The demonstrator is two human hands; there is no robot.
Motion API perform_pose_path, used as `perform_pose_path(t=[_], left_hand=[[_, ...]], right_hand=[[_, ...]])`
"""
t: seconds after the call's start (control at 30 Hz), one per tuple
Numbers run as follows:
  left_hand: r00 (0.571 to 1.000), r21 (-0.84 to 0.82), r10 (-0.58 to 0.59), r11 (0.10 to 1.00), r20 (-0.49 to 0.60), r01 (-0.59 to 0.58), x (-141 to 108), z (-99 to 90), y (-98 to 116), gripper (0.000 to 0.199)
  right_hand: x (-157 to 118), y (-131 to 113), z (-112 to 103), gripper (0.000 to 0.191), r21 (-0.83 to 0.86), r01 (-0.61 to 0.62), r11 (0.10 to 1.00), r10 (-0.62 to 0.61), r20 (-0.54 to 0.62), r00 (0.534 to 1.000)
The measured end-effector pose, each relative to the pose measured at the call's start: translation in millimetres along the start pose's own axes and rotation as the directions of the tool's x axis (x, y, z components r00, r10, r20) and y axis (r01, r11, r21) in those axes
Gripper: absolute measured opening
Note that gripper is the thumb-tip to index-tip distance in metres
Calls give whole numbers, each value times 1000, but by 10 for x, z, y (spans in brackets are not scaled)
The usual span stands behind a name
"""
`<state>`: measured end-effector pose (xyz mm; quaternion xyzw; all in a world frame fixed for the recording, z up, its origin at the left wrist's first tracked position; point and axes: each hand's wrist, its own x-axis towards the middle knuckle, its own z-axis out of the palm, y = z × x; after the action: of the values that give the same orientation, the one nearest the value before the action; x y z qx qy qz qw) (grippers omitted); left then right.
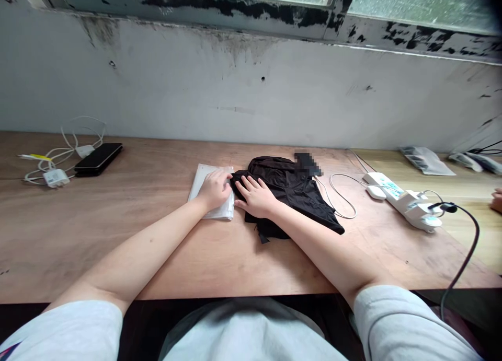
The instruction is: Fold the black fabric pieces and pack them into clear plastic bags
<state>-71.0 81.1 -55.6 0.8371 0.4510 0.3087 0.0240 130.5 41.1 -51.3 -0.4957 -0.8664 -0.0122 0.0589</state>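
Observation:
A crumpled black cloth item (301, 194), perhaps a garment, lies on the wooden table in front of me, with a short strap or tab at its near edge. My right hand (257, 196) rests flat on its left part, fingers spread. A flat white plastic packet (200, 186) lies just left of the cloth. Over this packet is my left hand (215, 189), its fingers curled together at the cloth's left edge. The fingertips look closed on the black fabric, though they are partly hidden. A blurred dark patch (308, 163) covers the cloth's far right corner.
A black phone-like case (98, 160) and white chargers with cables (56, 177) lie at the left. On the right stands a white power strip (392, 191) with plugs and a black cord. Plastic packets (427, 160) lie behind it. Another person's hand (497, 200) shows at the right edge.

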Motion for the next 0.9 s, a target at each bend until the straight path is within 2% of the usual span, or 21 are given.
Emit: perform_pose_path(t=[0.07, 0.17, 0.23, 0.3, 0.37, 0.43, 0.5, 0.6, 0.67, 0.73, 0.77, 0.83, 0.9], left_hand=[[996, 91, -90, 992, 16, 89, 6, 39, 11, 31], [983, 172, -143, 977, 115, 122, 12, 58, 35, 40], [977, 188, -159, 973, 142, 131, 15, 46, 45, 39], [975, 191, -166, 972, 144, 138, 18, 32, 49, 34], [977, 186, -155, 974, 147, 126, 20, 27, 46, 26], [980, 178, -128, 979, 149, 101, 22, 30, 36, 20], [983, 163, -110, 983, 150, 85, 23, 33, 16, 21], [978, 117, -119, 988, 171, 100, 25, 27, -31, 21], [977, 80, -113, 992, 179, 100, 27, 21, -63, 19], [982, 53, -78, 996, 170, 70, 30, 21, -85, 16], [985, 45, -59, 998, 164, 52, 31, 23, -90, 15], [987, 39, -39, 999, 158, 33, 34, 28, -88, 13], [987, 24, -45, 999, 153, 42, 38, 31, -69, 13]], right_hand=[[20, 15, -54, 74, 6, 3, 1000, -3, -4, 1000], [93, 59, -164, 60, 97, -24, 995, 26, -23, 999], [144, 118, -207, 57, 163, -133, 978, 149, -86, 985], [175, 186, -199, 51, 201, -264, 943, 298, -159, 941], [185, 245, -152, 58, 219, -342, 914, 379, -156, 912], [190, 285, -101, 68, 228, -358, 906, 385, -88, 919], [203, 309, -76, 67, 242, -347, 906, 366, -37, 930], [234, 340, -96, 54, 311, -332, 890, 357, -27, 934], [246, 366, -125, 40, 447, -296, 844, 338, -14, 941], [243, 392, -144, 31, 676, -229, 701, 308, 4, 951], [235, 401, -149, 30, 797, -185, 575, 300, 5, 954], [212, 410, -154, 34, 962, -91, 258, 312, 7, 950], [185, 406, -155, 38, 999, -27, -41, 329, 39, 944]])
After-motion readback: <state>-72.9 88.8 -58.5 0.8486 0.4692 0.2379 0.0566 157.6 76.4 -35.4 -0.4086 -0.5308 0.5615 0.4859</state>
